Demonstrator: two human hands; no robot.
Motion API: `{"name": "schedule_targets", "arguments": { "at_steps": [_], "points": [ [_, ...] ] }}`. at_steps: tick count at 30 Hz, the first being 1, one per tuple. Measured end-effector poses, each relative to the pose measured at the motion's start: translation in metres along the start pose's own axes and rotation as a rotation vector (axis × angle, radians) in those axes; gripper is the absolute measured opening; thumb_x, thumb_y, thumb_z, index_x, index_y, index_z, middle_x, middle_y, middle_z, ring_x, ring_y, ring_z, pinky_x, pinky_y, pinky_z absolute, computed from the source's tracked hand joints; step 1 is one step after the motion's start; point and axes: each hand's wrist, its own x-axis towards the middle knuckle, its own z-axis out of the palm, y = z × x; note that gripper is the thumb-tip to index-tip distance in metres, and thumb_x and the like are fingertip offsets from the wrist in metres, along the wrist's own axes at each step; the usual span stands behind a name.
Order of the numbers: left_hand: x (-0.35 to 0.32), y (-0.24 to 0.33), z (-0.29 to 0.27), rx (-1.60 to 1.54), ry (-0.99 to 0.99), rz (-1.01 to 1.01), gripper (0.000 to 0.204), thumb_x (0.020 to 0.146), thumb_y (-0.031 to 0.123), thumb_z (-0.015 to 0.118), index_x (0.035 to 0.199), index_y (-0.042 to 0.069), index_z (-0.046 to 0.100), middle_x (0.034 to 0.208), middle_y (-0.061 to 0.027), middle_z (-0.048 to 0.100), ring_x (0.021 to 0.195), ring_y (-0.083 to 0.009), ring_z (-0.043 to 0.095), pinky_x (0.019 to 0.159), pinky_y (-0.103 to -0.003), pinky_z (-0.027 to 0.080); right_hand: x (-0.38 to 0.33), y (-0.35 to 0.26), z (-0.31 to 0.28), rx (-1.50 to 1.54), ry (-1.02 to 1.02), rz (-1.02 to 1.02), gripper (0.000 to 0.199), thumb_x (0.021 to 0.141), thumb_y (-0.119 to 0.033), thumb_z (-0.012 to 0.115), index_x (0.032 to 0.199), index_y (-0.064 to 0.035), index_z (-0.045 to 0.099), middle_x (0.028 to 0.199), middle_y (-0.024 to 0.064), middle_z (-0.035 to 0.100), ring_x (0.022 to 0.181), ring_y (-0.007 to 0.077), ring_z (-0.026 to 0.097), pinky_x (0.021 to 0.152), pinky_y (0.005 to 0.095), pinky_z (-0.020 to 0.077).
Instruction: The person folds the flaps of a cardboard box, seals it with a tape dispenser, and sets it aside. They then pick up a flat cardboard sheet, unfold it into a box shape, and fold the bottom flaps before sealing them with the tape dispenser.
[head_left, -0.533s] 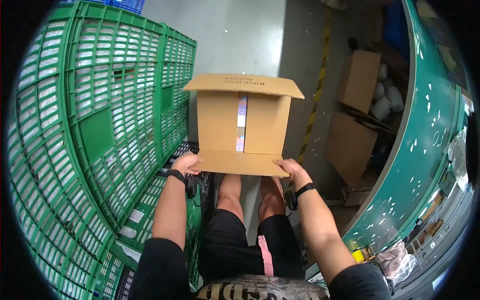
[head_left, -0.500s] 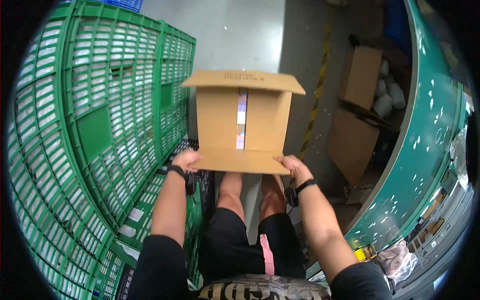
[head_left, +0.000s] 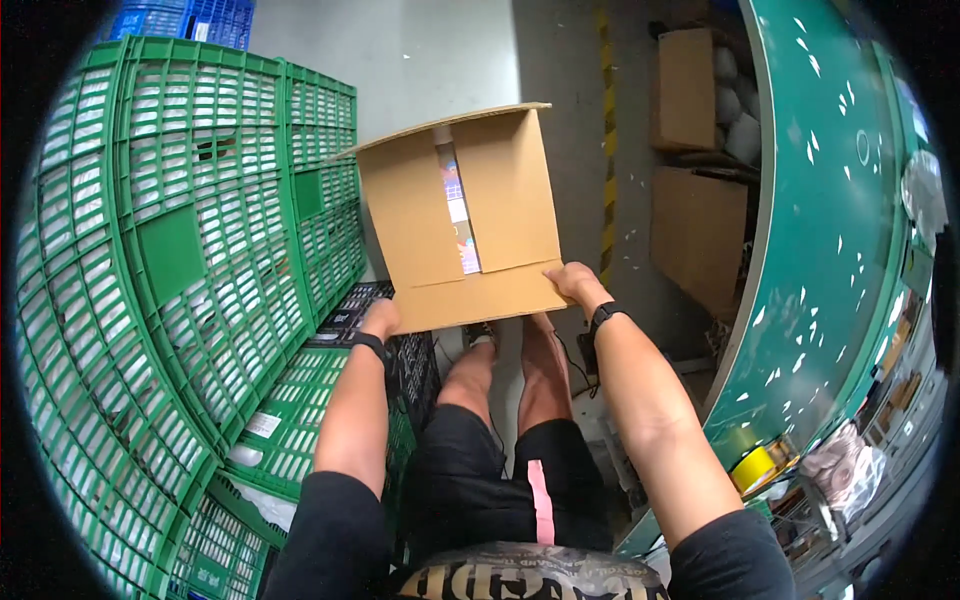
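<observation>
A brown cardboard box (head_left: 400, 220) is held out in front of my legs, tilted so its inside faces me. Printed tape (head_left: 457, 200) runs down the middle seam of its inner face. My left hand (head_left: 381, 318) grips the near flap at its left corner. At the flap's right end, my right hand (head_left: 577, 283) is closed with the thumb on top. The fingers beneath the cardboard are hidden on both sides. The far flap stands at the top edge of the box.
Stacked green plastic crates (head_left: 215, 180) line the left, with blue crates (head_left: 205, 22) behind. A green table (head_left: 815, 230) with white scraps borders the right. Cardboard cartons (head_left: 685, 90) lie beside it, past a yellow-black floor stripe (head_left: 608, 150). A yellow tape roll (head_left: 752, 468) sits lower right.
The box has turned anticlockwise, its right side now higher, and shifted slightly left. My right hand has moved up with it. The surroundings have slid leftward in view.
</observation>
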Motion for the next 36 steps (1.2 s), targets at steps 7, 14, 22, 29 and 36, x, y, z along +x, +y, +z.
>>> {"name": "schedule_targets", "arguments": {
  "at_steps": [7, 14, 22, 29, 36],
  "points": [
    [-0.034, 0.069, 0.053, -0.182, 0.007, -0.19, 0.027, 0.085, 0.021, 0.057, 0.095, 0.001, 0.073, 0.107, -0.0227, 0.068, 0.101, -0.0396, 0.065, 0.086, -0.046, 0.053, 0.003, 0.061, 0.003, -0.197, 0.065, -0.054, 0.065, 0.092, -0.055, 0.055, 0.108, 0.0067, 0.066, 0.109, 0.0271, 0.066, 0.107, 0.0387, 0.062, 0.088, 0.0422, 0.0482],
    [-0.06, 0.047, 0.098, -0.218, -0.018, -0.244, 0.024, 0.085, 0.015, 0.059, 0.101, 0.003, 0.072, 0.115, -0.0223, 0.066, 0.109, -0.0391, 0.063, 0.091, -0.046, 0.052, -0.032, 0.09, 0.073, -0.158, 0.028, 0.03, 0.07, 0.093, -0.056, 0.053, 0.104, 0.0117, 0.065, 0.1, 0.0286, 0.067, 0.101, 0.0398, 0.064, 0.085, 0.0426, 0.0482],
    [-0.127, 0.082, 0.171, -0.232, -0.011, -0.284, 0.027, 0.088, 0.017, 0.055, 0.106, 0.006, 0.072, 0.12, -0.0209, 0.064, 0.114, -0.0381, 0.061, 0.093, -0.047, 0.051, -0.056, 0.172, 0.144, -0.13, -0.044, 0.09, 0.07, 0.094, -0.057, 0.051, 0.096, 0.0108, 0.067, 0.089, 0.0274, 0.066, 0.088, 0.0352, 0.066, 0.08, 0.0455, 0.0482],
    [-0.148, 0.069, 0.254, -0.232, -0.018, -0.181, 0.028, 0.09, 0.018, 0.052, 0.106, 0.005, 0.071, 0.12, -0.0199, 0.064, 0.114, -0.0359, 0.061, 0.092, -0.046, 0.052, -0.053, 0.27, 0.234, 0.034, 0.156, -0.052, 0.075, 0.091, -0.061, 0.054, 0.099, 0.013, 0.067, 0.087, 0.0201, 0.068, 0.085, 0.0267, 0.062, 0.077, 0.04, 0.0475],
    [-0.216, 0.049, 0.354, -0.374, 0.193, -0.328, 0.026, 0.089, 0.016, 0.052, 0.098, 0.004, 0.073, 0.111, -0.0194, 0.068, 0.105, -0.0341, 0.066, 0.088, -0.044, 0.054, -0.112, 0.278, 0.32, 0.214, -0.004, 0.028, 0.08, 0.091, -0.061, 0.054, 0.11, 0.0163, 0.061, 0.114, 0.0248, 0.065, 0.101, 0.0285, 0.061, 0.084, 0.044, 0.0456]
  ]
}}
